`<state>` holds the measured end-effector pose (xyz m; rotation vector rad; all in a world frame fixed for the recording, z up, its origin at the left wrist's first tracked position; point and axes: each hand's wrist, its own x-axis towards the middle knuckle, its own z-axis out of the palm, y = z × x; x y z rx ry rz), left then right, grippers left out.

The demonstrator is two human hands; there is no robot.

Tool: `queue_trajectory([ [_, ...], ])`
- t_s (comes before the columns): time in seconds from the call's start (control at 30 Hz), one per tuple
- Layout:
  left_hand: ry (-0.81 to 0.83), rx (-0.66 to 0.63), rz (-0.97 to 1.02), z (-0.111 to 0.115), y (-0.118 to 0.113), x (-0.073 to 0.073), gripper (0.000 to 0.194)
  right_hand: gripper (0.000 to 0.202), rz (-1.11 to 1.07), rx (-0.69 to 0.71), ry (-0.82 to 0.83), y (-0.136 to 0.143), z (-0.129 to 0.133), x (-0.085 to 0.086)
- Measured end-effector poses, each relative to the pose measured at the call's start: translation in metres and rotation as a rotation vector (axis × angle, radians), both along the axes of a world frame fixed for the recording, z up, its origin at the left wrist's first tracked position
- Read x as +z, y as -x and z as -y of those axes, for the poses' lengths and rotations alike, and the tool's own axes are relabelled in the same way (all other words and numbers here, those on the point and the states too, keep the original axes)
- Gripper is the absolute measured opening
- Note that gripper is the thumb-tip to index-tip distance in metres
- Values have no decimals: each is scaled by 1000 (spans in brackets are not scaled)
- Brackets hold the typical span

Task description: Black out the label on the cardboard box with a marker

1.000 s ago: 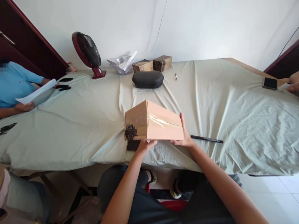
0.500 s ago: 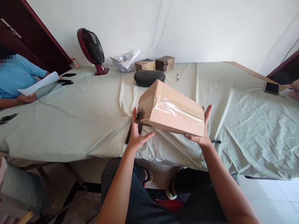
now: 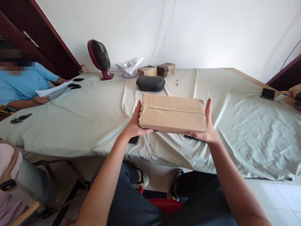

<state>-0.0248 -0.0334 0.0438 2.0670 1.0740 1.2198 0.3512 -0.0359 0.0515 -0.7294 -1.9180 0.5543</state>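
A brown cardboard box (image 3: pixel 172 117) with a taped seam along its face is held up between my two hands, over the near part of the cloth-covered table. My left hand (image 3: pixel 135 125) grips its left end, one digit stretched along the lower edge. At the right end my right hand (image 3: pixel 207 128) clasps it, thumb or finger pointing up beside the corner. Below the box, a dark flat object (image 3: pixel 134 140) lies near my left hand. A black pen-like item (image 3: pixel 194 138) shows partly under my right hand.
Behind the box lies a black hard case (image 3: pixel 150 83). Two cardboard boxes (image 3: pixel 166 69), a white basket of papers (image 3: pixel 128 71) and a fan (image 3: pixel 101 58) stand by the wall. A person in blue (image 3: pixel 30 84) holds papers (image 3: pixel 54 89) at left. A phone-like device (image 3: pixel 267 94) lies at right.
The box has turned from a tilted, angled pose to nearly level, with its long seamed face toward me. Both hands have kept hold. The view has shifted slightly.
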Motion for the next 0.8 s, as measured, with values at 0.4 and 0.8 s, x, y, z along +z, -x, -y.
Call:
queue_trajectory([
  [0.4,125,-1,37,3,-5,-30,159,99,53,-53,320,-4,-9,-88],
  [0.8,52,-78,40,-18,-16,-14,172,73,-231,42,582,-25,11,-73],
])
